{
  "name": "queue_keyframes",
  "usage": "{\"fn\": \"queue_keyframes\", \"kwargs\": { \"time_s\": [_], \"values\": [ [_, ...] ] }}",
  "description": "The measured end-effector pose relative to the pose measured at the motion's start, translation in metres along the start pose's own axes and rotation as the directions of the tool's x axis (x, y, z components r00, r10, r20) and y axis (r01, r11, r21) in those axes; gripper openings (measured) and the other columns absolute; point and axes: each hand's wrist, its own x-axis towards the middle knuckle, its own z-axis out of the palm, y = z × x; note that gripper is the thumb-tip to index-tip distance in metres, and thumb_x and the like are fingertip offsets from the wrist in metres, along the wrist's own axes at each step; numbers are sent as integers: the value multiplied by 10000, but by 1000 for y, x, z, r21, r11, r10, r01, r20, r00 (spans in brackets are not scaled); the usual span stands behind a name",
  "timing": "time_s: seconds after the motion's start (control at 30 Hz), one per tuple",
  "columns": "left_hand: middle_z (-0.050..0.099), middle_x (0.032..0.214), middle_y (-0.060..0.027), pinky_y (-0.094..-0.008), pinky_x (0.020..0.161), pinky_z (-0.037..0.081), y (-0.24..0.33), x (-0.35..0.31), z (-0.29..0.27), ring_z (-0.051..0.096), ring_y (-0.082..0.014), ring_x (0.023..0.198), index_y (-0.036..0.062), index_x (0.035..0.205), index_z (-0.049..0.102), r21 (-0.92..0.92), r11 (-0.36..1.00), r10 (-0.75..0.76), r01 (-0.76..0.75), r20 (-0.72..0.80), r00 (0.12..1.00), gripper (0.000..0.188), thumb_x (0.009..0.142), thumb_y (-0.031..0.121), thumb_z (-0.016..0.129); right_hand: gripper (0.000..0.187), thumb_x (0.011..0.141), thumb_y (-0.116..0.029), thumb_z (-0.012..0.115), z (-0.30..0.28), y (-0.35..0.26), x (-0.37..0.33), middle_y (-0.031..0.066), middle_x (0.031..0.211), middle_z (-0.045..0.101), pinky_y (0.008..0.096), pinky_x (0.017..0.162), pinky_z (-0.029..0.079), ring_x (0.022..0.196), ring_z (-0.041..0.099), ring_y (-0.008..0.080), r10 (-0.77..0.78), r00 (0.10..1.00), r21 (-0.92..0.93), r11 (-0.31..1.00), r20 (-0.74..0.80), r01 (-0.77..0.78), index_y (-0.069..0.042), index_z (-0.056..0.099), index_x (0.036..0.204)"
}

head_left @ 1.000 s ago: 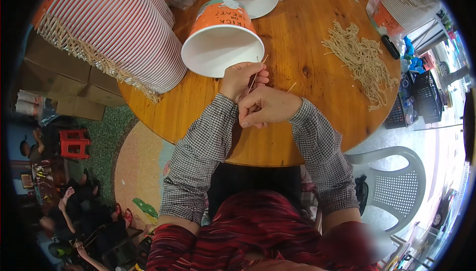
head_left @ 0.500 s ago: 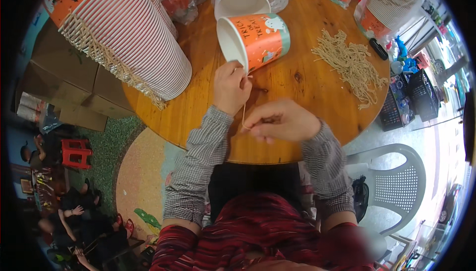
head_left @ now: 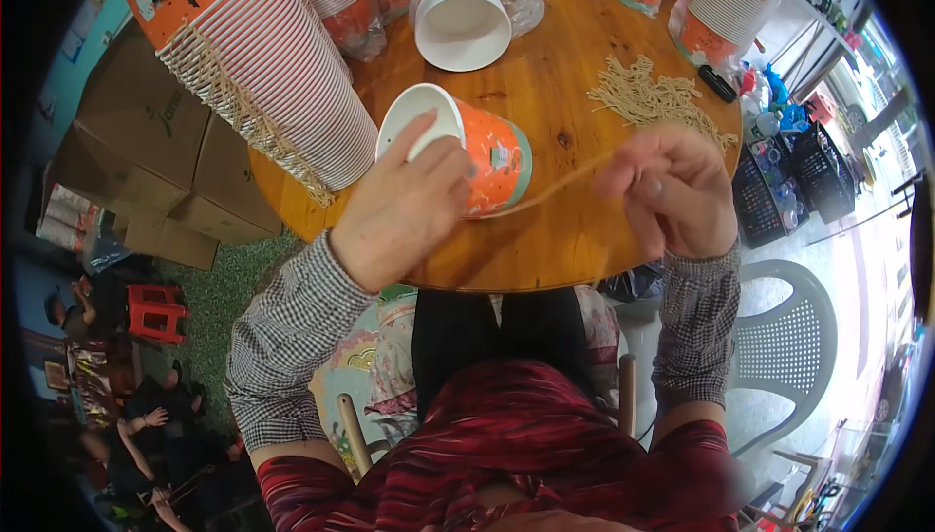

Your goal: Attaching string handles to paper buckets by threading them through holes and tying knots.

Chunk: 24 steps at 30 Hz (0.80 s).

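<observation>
An orange paper bucket with a white inside and a green base band lies tilted on the table, its mouth toward the left. My left hand grips its near side, with the index finger reaching over the rim into the mouth. A thin beige cord runs from beside the bucket to my right hand, which pinches its far end between thumb and fingers. The cord is blurred, and its end at the bucket is hidden by my left hand. A pile of loose beige cords lies beyond my right hand.
A tall nested stack of orange buckets with cord handles leans at the left. Behind is a white-lined bucket on a plastic bag. Bagged stacks and a black object are at the right. A grey chair stands beside the round table.
My right hand has swung right and up, drawing the cord out. My left hand has shifted left, its index finger now inside the mouth, and the bucket has turned and come nearer.
</observation>
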Motion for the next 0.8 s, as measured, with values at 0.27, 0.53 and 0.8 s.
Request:
{"fn": "queue_keyframes", "kwargs": {
  "time_s": [0.27,0.53,0.8],
  "values": [
    [549,959,-70,-453,1072,312,36,25,3,509,-225,1102,55,787,604,-120,951,284,-283,-12,959,123,690,120,567,136,895,-34,544,-2,-25,1,149,841,665,161,409,403,451,514,65,-322,936,-343,903,-142,258,52,569,997],
    [555,934,-52,-448,1039,325,27,16,12,551,-209,996,63,796,599,-527,843,221,-104,165,961,108,712,119,635,116,912,-112,553,-5,-25,1,17,673,572,159,379,331,454,465,36,-230,930,-297,944,-286,142,2,570,923],
    [612,955,-71,-300,858,440,-14,3,20,590,-173,922,24,996,614,-849,363,-283,384,293,913,184,863,150,608,100,862,-75,616,9,17,32,-25,701,573,149,479,365,556,490,2,-100,975,-337,941,-199,28,13,579,890]
  ]
}}
